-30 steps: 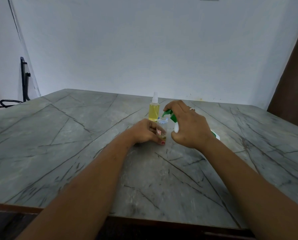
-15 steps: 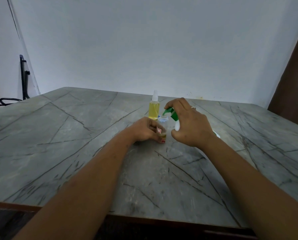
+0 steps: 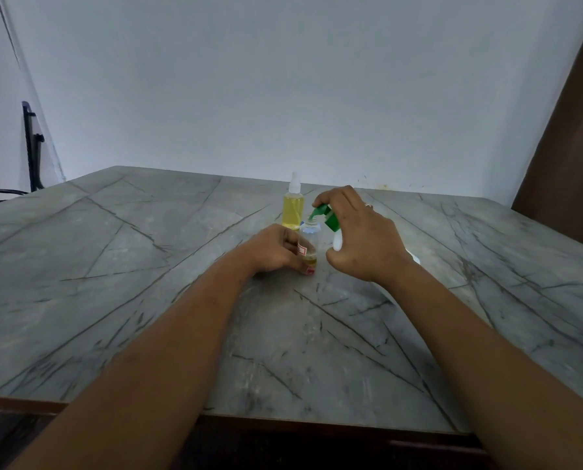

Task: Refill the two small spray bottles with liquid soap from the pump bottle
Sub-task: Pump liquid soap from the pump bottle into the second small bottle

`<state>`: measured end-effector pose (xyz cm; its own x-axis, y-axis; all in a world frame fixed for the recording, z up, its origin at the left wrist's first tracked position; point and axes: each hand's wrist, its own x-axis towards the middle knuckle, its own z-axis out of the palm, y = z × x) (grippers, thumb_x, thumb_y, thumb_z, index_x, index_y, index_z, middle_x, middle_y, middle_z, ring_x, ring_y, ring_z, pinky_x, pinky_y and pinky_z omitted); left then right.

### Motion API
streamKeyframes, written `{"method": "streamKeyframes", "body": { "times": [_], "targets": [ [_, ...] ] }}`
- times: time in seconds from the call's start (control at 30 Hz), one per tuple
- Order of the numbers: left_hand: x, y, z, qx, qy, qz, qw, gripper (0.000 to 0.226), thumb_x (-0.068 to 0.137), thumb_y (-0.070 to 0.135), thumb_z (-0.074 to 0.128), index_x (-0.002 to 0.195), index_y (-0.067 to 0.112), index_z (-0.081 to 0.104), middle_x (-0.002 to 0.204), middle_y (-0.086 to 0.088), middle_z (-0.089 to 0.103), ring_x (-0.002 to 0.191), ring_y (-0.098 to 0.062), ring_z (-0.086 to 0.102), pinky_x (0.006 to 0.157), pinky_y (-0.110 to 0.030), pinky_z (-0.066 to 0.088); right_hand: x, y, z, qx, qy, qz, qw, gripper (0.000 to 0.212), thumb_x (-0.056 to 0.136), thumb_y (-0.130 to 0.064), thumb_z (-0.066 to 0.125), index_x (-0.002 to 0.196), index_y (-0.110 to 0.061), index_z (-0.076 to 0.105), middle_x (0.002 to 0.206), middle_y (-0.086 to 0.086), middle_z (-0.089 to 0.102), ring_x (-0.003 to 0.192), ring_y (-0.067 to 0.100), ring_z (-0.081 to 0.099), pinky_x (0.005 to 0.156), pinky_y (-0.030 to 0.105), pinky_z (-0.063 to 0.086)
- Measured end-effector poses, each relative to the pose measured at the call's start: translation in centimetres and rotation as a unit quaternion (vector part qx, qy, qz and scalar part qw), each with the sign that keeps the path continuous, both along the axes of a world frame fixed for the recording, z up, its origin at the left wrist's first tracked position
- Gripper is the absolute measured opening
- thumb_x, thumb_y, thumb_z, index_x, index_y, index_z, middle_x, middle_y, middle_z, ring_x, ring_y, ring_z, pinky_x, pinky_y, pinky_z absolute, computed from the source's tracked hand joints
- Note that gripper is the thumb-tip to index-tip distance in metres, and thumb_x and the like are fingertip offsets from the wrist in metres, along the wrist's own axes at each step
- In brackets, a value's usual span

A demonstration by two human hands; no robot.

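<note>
My left hand (image 3: 276, 249) grips a small clear bottle (image 3: 308, 237) standing on the marble table (image 3: 147, 300); its neck is open and a little yellow liquid sits at its bottom. My right hand (image 3: 361, 239) is wrapped around the white pump bottle (image 3: 336, 242), fingers on its green pump head (image 3: 327, 215). The green nozzle tip sits just over the small bottle's mouth. Behind them stands a second small spray bottle (image 3: 293, 208), full of yellow liquid, with its white cap on.
The wall runs close behind the table's far edge. A dark chair frame (image 3: 29, 154) stands off the table's left side. A brown panel (image 3: 571, 147) rises at the right. The table's wooden front rim (image 3: 283, 422) lies near me.
The pump bottle has come up more upright, its green nozzle now directly above the small bottle's open mouth. My left hand has kept its hold on the small bottle.
</note>
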<state>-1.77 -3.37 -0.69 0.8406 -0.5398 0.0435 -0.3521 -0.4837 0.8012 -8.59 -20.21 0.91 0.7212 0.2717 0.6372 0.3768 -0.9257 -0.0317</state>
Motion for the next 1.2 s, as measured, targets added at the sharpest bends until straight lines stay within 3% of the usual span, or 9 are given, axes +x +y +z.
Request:
{"method": "streamKeyframes", "body": {
  "times": [0.1, 0.23, 0.37, 0.53, 0.77, 0.93, 1.2],
  "targets": [
    [0.14, 0.04, -0.04, -0.002, 0.000, 0.006, 1.000, 0.030, 0.065, 0.010, 0.080, 0.084, 0.030, 0.068, 0.087, 0.009, 0.072, 0.089, -0.007, 0.066, 0.095, -0.032, 0.045, -0.14, -0.14, -0.05, -0.020, -0.001, 0.006, 1.000, 0.074, 0.059, -0.022, 0.064, 0.127, -0.032, 0.037, 0.127, -0.012, 0.042, 0.072, 0.011, 0.045, 0.047, 0.018, 0.027],
    [0.23, -0.06, -0.07, 0.006, 0.000, -0.003, 1.000, 0.030, 0.066, 0.010, 0.079, 0.084, 0.031, 0.068, 0.085, 0.014, 0.071, 0.088, -0.004, 0.065, 0.088, -0.026, 0.043, -0.17, -0.18, 0.11, -0.006, -0.004, 0.006, 1.000, 0.065, 0.058, -0.021, 0.065, 0.119, -0.029, 0.043, 0.119, -0.010, 0.043, 0.072, 0.012, 0.048, 0.048, 0.017, 0.026],
    [0.21, -0.08, -0.03, 0.012, -0.005, -0.002, 1.000, 0.029, 0.067, 0.011, 0.078, 0.085, 0.031, 0.068, 0.087, 0.013, 0.070, 0.091, -0.006, 0.064, 0.091, -0.029, 0.041, -0.05, 0.10, 0.11, 0.002, -0.004, 0.003, 1.000, 0.062, 0.058, -0.020, 0.067, 0.116, -0.027, 0.045, 0.116, -0.009, 0.043, 0.075, 0.015, 0.052, 0.048, 0.018, 0.027],
    [0.21, 0.04, -0.03, 0.010, -0.003, 0.007, 1.000, 0.028, 0.067, 0.012, 0.078, 0.086, 0.030, 0.067, 0.087, 0.011, 0.071, 0.090, -0.007, 0.065, 0.095, -0.032, 0.044, 0.04, -0.15, 0.00, -0.019, -0.002, 0.011, 1.000, 0.073, 0.057, -0.021, 0.066, 0.124, -0.033, 0.037, 0.124, -0.012, 0.042, 0.070, 0.013, 0.049, 0.047, 0.018, 0.029],
    [0.06, -0.05, 0.08, 0.012, -0.002, 0.000, 1.000, 0.030, 0.067, 0.009, 0.078, 0.089, 0.027, 0.068, 0.096, 0.003, 0.071, 0.099, -0.015, 0.064, 0.103, -0.041, 0.041, 0.06, -0.14, 0.14, 0.008, -0.004, 0.009, 1.000, 0.063, 0.057, -0.020, 0.066, 0.115, -0.029, 0.044, 0.115, -0.011, 0.041, 0.071, 0.014, 0.049, 0.047, 0.019, 0.026],
    [0.08, -0.16, 0.08, 0.020, -0.002, 0.013, 1.000, 0.027, 0.069, 0.012, 0.077, 0.090, 0.025, 0.067, 0.096, 0.004, 0.070, 0.098, -0.014, 0.063, 0.102, -0.040, 0.041, 0.01, -0.23, 0.02, -0.024, 0.003, 0.017, 1.000, 0.074, 0.059, -0.022, 0.067, 0.126, -0.031, 0.038, 0.126, -0.010, 0.041, 0.072, 0.011, 0.047, 0.048, 0.016, 0.026],
    [0.13, -0.06, -0.02, 0.013, -0.002, 0.003, 1.000, 0.029, 0.067, 0.011, 0.079, 0.084, 0.031, 0.066, 0.092, 0.009, 0.070, 0.096, -0.011, 0.063, 0.099, -0.036, 0.041, 0.03, -0.09, 0.07, -0.001, -0.015, 0.009, 1.000, 0.061, 0.058, -0.019, 0.065, 0.114, -0.027, 0.045, 0.114, -0.010, 0.043, 0.071, 0.013, 0.047, 0.047, 0.018, 0.024]
  ]
}}
